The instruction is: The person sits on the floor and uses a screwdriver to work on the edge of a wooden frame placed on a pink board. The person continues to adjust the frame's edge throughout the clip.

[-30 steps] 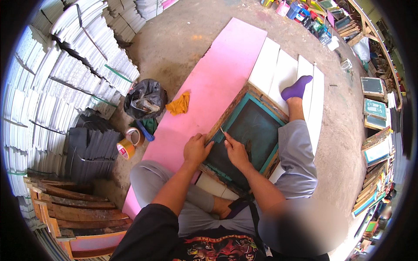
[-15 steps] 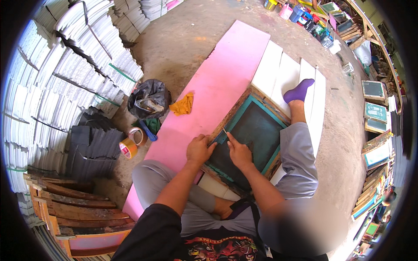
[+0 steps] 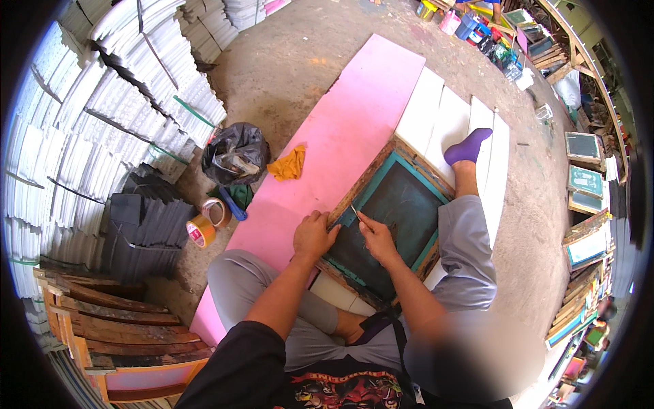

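Note:
A wooden screen-printing frame (image 3: 424,244) with dark mesh and a teal border lies tilted across my lap, between my bent legs. My left hand (image 3: 313,236) is closed on its left edge, with the thumb over the wood. Held in my right hand (image 3: 377,241) is a thin tool (image 3: 354,210) with a pale, narrow tip; its exact kind is too small to tell. That tip touches or hovers just above the teal border by the left inner edge, close to my left thumb. My fingers hide most of the tool's handle.
Under the frame are pink (image 3: 368,102) and white foam sheets (image 3: 424,102). An orange cloth (image 3: 287,163) lies on the pink one. To the left are a black bag (image 3: 235,153), tape rolls (image 3: 201,232) and stacked white sheets (image 3: 82,150). Paint containers (image 3: 466,26) stand far right, near another person.
My right hand has shifted slightly, and the tool's tip sits a little nearer to me along the frame's left border. My left hand keeps its hold. More of another person shows at the far right.

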{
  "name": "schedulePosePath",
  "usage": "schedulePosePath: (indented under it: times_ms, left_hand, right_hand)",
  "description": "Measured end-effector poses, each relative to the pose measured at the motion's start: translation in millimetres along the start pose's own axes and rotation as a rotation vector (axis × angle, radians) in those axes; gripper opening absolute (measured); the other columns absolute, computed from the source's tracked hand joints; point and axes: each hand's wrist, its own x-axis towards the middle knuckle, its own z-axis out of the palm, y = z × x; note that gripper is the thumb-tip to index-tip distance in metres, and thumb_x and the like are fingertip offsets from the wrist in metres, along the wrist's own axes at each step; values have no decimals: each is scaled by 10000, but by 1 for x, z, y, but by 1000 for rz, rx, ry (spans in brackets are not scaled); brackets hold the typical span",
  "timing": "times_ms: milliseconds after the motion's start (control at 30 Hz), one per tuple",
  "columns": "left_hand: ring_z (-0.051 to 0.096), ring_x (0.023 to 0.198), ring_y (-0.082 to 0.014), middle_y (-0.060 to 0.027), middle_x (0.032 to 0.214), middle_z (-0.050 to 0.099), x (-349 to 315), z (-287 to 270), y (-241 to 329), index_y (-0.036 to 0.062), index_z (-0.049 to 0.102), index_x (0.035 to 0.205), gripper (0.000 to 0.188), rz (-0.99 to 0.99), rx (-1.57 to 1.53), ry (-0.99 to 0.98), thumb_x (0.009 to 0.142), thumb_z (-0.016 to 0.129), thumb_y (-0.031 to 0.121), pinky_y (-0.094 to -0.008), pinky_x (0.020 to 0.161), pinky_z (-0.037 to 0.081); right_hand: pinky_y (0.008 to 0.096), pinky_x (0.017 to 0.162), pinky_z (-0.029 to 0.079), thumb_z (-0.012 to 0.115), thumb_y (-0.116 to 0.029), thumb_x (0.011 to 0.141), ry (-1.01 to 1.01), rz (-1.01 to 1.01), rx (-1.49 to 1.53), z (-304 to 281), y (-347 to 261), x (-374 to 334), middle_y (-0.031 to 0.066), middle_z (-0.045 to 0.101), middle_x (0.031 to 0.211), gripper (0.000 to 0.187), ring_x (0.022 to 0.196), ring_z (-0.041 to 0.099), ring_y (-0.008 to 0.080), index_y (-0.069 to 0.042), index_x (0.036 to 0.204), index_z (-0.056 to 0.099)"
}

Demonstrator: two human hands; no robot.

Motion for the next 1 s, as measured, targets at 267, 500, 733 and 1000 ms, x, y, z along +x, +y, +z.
schedulePosePath:
  times_ms: [267,500,733,1000]
  left_hand:
    - [700,1045,-358,-129,1113,701,-3,-4,-1,69,757,1212,439,-43,-12,-32,910,798,385,-478,887,589]
    - [697,1031,-357,-127,1067,694,-3,-2,-3,67,770,1192,429,-30,-52,-8,905,803,385,-479,878,579]
    - [695,1057,-357,-141,1069,698,-4,-1,-4,51,769,1219,466,-29,-47,6,902,808,391,-472,896,575]
    - [695,1054,-347,-129,1089,704,-5,3,-7,54,775,1203,448,-30,-36,-1,891,826,371,-466,913,583]
  right_hand:
    - [608,903,579,557,-368,1103,54,90,-588,8,-75,-33,232,777,1059,410,996,732,501,-323,1506,617]
    - [614,889,584,548,-368,1102,41,121,-685,13,-95,-33,261,772,1016,412,969,738,508,-316,1506,611]
    - [617,879,584,540,-341,1103,-27,92,-734,9,-99,-37,267,774,1009,441,986,746,496,-275,1538,568]
    - [601,882,586,561,-333,1092,-95,108,-838,11,-110,-30,254,774,1031,440,985,746,477,-239,1520,598]
